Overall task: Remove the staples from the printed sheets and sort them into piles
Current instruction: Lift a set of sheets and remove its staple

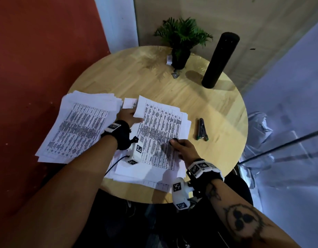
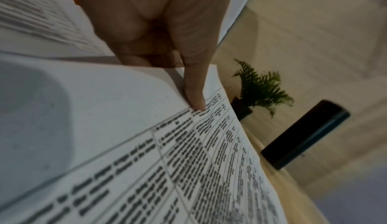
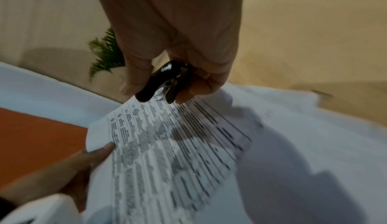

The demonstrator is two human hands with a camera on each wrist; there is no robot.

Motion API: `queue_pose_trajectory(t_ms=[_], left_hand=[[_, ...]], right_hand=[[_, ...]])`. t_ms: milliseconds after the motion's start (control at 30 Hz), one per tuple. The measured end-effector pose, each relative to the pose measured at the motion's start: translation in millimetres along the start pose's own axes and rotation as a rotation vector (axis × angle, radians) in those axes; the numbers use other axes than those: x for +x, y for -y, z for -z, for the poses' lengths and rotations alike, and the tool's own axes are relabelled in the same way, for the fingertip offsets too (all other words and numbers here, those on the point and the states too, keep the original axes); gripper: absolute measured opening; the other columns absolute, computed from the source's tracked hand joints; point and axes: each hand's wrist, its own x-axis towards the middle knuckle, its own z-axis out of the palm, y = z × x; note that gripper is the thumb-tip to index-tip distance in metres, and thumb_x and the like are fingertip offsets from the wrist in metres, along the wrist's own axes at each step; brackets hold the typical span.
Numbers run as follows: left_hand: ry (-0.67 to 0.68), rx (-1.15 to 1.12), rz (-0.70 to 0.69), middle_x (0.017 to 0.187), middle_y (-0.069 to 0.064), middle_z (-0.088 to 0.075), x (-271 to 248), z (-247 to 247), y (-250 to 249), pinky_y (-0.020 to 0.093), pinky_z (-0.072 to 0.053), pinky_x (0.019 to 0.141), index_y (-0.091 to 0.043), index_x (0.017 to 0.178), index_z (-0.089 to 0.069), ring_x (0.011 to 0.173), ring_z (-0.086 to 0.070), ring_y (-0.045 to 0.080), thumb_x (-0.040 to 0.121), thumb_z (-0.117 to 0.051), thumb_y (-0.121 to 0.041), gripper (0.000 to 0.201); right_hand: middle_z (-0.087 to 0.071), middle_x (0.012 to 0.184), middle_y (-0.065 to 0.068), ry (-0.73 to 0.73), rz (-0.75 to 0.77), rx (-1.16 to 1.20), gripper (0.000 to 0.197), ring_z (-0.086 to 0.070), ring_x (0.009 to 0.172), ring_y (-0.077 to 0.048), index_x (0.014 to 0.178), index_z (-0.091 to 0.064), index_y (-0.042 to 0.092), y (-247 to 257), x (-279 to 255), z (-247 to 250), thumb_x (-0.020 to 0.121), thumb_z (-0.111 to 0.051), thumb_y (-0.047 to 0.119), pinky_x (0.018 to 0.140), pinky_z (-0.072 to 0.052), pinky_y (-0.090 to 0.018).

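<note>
Two piles of printed sheets lie on the round wooden table [image 1: 217, 108]: a fanned left pile [image 1: 79, 126] and a middle pile [image 1: 160, 133]. My left hand [image 1: 130, 116] pinches the far left corner of the middle pile's top sheet [image 2: 146, 144], thumb [image 2: 194, 98] on top and fingers beneath, and that corner is lifted. My right hand [image 1: 180, 145] hovers over the near right part of the same sheet and grips a small black staple remover [image 3: 159, 82], claws pointing down at the paper [image 3: 167, 153]. No staple can be made out.
A closed metal tool [image 1: 202, 129] lies on the table right of the middle pile. A potted plant [image 1: 181, 42] and a tall black cylinder [image 1: 219, 59] stand at the far side. A small paper slip [image 1: 130, 102] lies between the piles. The left pile overhangs the table edge.
</note>
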Motion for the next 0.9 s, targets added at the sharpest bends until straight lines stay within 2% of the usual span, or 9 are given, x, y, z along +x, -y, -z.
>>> queue_pose_trajectory(t_ms=[133, 200, 300, 400, 500, 600, 700, 800, 900], left_hand=[[-0.041, -0.341, -0.125, 0.109, 0.026, -0.066, -18.5, 12.0, -12.9, 0.037, -0.05, 0.089, 0.009, 0.107, -0.065, 0.076, -0.066, 0.012, 0.073, -0.072, 0.01, 0.035], [-0.062, -0.445, -0.148, 0.093, 0.009, -0.073, -25.1, 16.6, -19.7, 0.033, -0.052, 0.086, 0.006, 0.106, -0.065, 0.068, -0.066, 0.003, 0.071, -0.072, 0.011, 0.036], [-0.067, -0.536, -0.175, 0.066, -0.015, -0.071, -34.9, 27.2, -35.6, 0.018, -0.054, 0.073, 0.009, 0.101, -0.066, 0.062, -0.064, -0.002, 0.071, -0.071, 0.013, 0.03], [-0.033, -0.571, -0.252, 0.06, -0.016, -0.069, -52.5, 37.3, -54.8, 0.011, -0.052, 0.063, -0.004, 0.083, -0.066, 0.059, -0.064, -0.004, 0.074, -0.066, 0.016, 0.022], [-0.008, -0.626, -0.322, 0.062, -0.014, -0.07, -69.6, 48.4, -67.3, 0.012, -0.051, 0.062, -0.007, 0.083, -0.065, 0.06, -0.064, -0.003, 0.075, -0.063, 0.018, 0.027], [0.002, -0.636, -0.381, 0.065, -0.014, -0.071, -83.1, 60.4, -76.8, 0.011, -0.051, 0.064, -0.007, 0.086, -0.065, 0.063, -0.065, -0.003, 0.075, -0.061, 0.019, 0.028], [-0.02, -0.613, -0.438, 0.067, -0.013, -0.071, -94.0, 74.0, -84.8, 0.014, -0.051, 0.066, -0.008, 0.085, -0.064, 0.067, -0.066, -0.001, 0.075, -0.065, 0.015, 0.026], [-0.201, -0.517, -0.52, 0.068, -0.005, -0.063, -98.9, 93.7, -89.5, 0.025, -0.045, 0.068, -0.017, 0.071, -0.057, 0.068, -0.056, 0.013, 0.063, -0.083, -0.008, 0.029], [-0.517, -0.395, -0.67, 0.087, -0.004, -0.05, -107.0, 116.1, -101.0, 0.028, -0.04, 0.075, -0.025, 0.09, -0.05, 0.081, -0.045, 0.013, 0.047, -0.088, -0.037, 0.059]], right_hand=[[-0.061, 0.09, -0.002, -0.017, 0.253, -0.013, 0.025, -0.055, 0.075, -0.009, 0.09, -0.056, 0.014, 63.8, -13.2, 8.7, 0.074, -0.076, 0.011, 0.061, -0.04, -0.022], [-0.058, 0.106, -0.003, -0.015, 0.447, -0.133, 0.031, -0.061, 0.087, -0.015, 0.082, -0.059, 0.02, 102.7, -18.5, 10.0, 0.064, -0.083, 0.015, 0.072, -0.048, -0.025], [-0.036, 0.143, 0.001, -0.025, 0.715, -0.507, 0.048, -0.054, 0.117, -0.016, 0.088, -0.069, 0.019, 151.4, -30.5, 10.6, 0.048, -0.09, 0.034, 0.101, -0.042, -0.035], [-0.023, 0.153, 0.005, -0.012, 0.832, -0.914, 0.05, -0.053, 0.116, -0.009, 0.102, -0.071, 0.017, 188.3, -46.9, 10.9, 0.056, -0.088, 0.026, 0.096, -0.04, -0.022], [-0.047, 0.137, -0.001, 0.054, 0.843, -1.101, 0.05, -0.048, 0.123, -0.013, 0.105, -0.07, 0.016, 210.2, -58.2, 9.9, 0.059, -0.086, 0.029, 0.091, -0.04, -0.02], [-0.058, 0.097, 0.0, 0.071, 0.842, -1.057, 0.047, -0.059, 0.1, -0.021, 0.1, -0.07, 0.009, 221.8, -70.0, 9.3, 0.059, -0.087, 0.026, 0.075, -0.041, -0.023], [-0.062, 0.09, 0.001, 0.081, 0.894, -1.015, 0.045, -0.062, 0.089, -0.019, 0.096, -0.071, 0.009, 230.3, -88.4, 9.6, 0.058, -0.088, 0.025, 0.069, -0.042, -0.022], [-0.065, 0.095, -0.001, 0.095, 0.964, -1.062, 0.045, -0.063, 0.086, -0.016, 0.096, -0.071, 0.011, 239.9, -111.6, 9.8, 0.057, -0.088, 0.027, 0.074, -0.05, -0.031], [-0.065, 0.094, 0.001, 0.106, 1.021, -1.136, 0.046, -0.063, 0.084, -0.014, 0.096, -0.072, 0.014, 250.6, -133.9, 8.8, 0.056, -0.088, 0.032, 0.073, -0.051, -0.033]])
